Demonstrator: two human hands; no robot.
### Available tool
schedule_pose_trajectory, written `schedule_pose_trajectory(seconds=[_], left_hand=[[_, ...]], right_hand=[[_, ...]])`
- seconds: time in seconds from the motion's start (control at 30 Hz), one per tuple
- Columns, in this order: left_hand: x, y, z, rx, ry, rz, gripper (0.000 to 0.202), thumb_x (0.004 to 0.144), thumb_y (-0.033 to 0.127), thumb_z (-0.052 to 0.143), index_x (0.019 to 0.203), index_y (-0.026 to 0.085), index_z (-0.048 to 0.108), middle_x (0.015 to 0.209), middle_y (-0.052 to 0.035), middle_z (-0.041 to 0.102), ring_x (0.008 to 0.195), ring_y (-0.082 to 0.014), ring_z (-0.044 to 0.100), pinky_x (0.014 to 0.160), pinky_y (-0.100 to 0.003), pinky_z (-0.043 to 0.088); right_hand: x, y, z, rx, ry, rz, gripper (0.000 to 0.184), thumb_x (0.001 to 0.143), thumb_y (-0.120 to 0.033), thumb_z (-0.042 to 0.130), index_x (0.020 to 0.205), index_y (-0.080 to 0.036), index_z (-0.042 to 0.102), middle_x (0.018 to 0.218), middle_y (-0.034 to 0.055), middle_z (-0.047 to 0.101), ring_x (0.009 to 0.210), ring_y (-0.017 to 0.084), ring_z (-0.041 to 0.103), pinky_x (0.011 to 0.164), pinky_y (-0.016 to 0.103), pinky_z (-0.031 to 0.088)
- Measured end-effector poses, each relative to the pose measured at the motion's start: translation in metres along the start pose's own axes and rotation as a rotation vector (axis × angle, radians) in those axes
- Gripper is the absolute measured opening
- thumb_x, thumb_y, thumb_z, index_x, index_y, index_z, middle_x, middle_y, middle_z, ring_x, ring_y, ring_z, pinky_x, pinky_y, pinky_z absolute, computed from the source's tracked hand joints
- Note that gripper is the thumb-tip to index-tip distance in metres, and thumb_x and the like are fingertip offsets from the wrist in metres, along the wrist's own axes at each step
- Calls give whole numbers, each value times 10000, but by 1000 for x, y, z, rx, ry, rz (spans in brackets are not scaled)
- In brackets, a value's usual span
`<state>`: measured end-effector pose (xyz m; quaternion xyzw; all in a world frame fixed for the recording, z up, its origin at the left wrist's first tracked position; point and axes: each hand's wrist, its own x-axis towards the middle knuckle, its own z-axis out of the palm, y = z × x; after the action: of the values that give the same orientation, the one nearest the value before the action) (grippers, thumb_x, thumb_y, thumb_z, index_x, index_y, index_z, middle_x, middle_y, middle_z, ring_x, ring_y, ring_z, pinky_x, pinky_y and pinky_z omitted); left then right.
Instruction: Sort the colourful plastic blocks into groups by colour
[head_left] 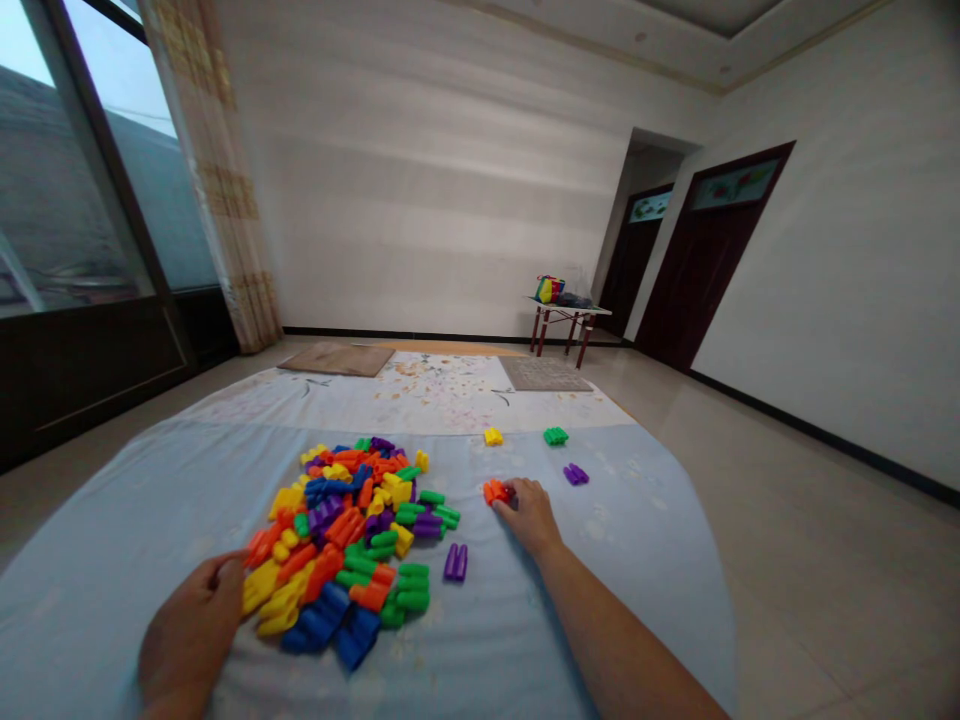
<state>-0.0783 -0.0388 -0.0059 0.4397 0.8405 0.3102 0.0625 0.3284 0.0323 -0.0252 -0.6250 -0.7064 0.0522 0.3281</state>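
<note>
A heap of plastic building blocks [352, 540] in yellow, orange, green, blue and purple lies on a pale blue sheet [135, 510]. My left hand [191, 630] rests at the heap's near left edge, fingers curled against yellow and orange pieces. My right hand [529, 512] reaches out to the right of the heap, fingertips closed on an orange block [494, 490] that sits on the sheet. A purple block [455, 562] lies alone between the heap and my right arm.
Beyond my right hand lie single blocks: yellow [493, 436], green [556, 435], purple [576, 474]. A floral sheet [420, 390] and two mats extend behind. A small table [570, 322] with coloured items stands by dark doors [705, 260].
</note>
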Motion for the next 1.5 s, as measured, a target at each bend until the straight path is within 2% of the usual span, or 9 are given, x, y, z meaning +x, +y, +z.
schedule_pose_trajectory(seconds=[0.1, 0.2, 0.43, 0.57, 0.67, 0.83, 1.0, 1.23, 1.5], left_hand=[[-2, 6, -4, -14, -101, -74, 450, 806, 446, 302, 1032, 235, 629, 959, -82, 656, 843, -237, 580, 680, -296, 415], [-3, 9, -6, -15, -127, -92, 455, 806, 452, 294, 1058, 241, 609, 1001, -86, 633, 878, -243, 557, 705, -302, 397], [-6, 12, -8, -31, -130, -84, 457, 813, 450, 287, 1055, 229, 605, 1009, -89, 628, 882, -237, 545, 706, -292, 384], [-7, 12, -9, -36, -125, -80, 467, 818, 467, 285, 1054, 225, 609, 1014, -94, 632, 891, -241, 545, 709, -295, 385], [-8, 13, -9, -48, -124, -85, 471, 822, 469, 283, 1044, 218, 614, 1003, -97, 638, 879, -240, 551, 704, -296, 388], [-9, 13, -9, -61, -102, -71, 452, 822, 442, 301, 1029, 215, 632, 984, -100, 652, 855, -241, 560, 690, -304, 395], [-10, 14, -8, -70, -64, -51, 431, 817, 430, 332, 983, 197, 654, 953, -120, 668, 815, -249, 572, 672, -321, 406], [-12, 14, -7, -85, -27, -34, 430, 808, 416, 334, 952, 191, 671, 928, -115, 686, 812, -243, 594, 649, -310, 415], [-14, 15, -6, -88, -20, -29, 432, 811, 421, 333, 962, 195, 670, 947, -114, 689, 819, -237, 598, 643, -298, 410]], right_hand=[[1, -1, 0, 3, -1, -19, 208, 772, -297, 645, 943, -180, 649, 926, 60, 669, 892, 218, 561, 811, 313, 389], [3, -2, 1, -3, -9, -33, 196, 770, -304, 654, 931, -192, 652, 911, 55, 671, 884, 216, 560, 815, 318, 390], [2, 1, 4, 23, -1, -64, 186, 771, -277, 655, 937, -193, 660, 901, 56, 674, 859, 211, 561, 803, 330, 406], [1, -2, 2, 84, 90, -102, 220, 780, -273, 648, 979, -177, 645, 921, 69, 661, 873, 216, 558, 816, 352, 421], [-2, -12, -1, 146, 140, -201, 183, 817, -241, 598, 984, -179, 637, 956, 77, 650, 911, 213, 556, 850, 366, 425], [-9, -46, 1, 240, -71, -396, 252, 819, -203, 577, 1066, -188, 622, 1036, 81, 642, 1017, 201, 551, 948, 368, 410], [-11, -79, 9, 202, -315, -367, 452, 763, -269, 655, 1197, -166, 584, 1201, 126, 590, 1126, 237, 513, 976, 376, 390], [-21, -103, 1, 250, -467, -439, 270, 747, -267, 662, 1006, -194, 686, 1011, 68, 642, 975, 201, 565, 885, 312, 421], [-35, -127, -4, 314, -311, -496, 240, 767, -331, 672, 958, -186, 665, 952, 66, 626, 943, 192, 542, 862, 318, 405]])
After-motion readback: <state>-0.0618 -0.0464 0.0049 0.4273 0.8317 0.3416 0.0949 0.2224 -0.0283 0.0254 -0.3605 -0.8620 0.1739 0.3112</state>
